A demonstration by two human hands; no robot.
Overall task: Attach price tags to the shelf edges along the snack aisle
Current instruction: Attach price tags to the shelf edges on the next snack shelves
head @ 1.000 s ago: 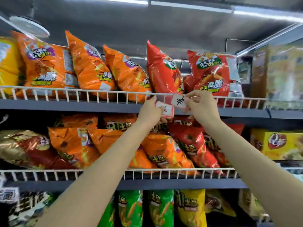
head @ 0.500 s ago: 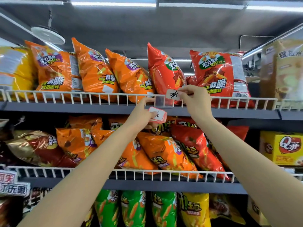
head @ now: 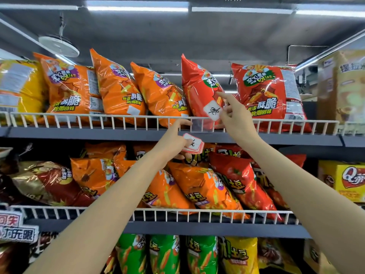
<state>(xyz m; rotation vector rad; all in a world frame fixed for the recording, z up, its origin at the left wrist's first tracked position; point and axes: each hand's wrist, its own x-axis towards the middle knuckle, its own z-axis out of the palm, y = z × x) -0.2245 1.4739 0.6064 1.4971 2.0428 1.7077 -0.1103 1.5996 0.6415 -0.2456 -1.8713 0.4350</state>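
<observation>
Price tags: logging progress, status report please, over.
Right hand pinches white scribbled price tag above white wire shelf rail. Left hand holds red-bordered tag stack, forefinger on rail. Nothing blocking.

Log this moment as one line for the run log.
right hand: pinches price tag at top shelf rail | left hand: holds tag stack, index finger on rail | tag not yet attached

Bare forearms, no sleeves
</observation>
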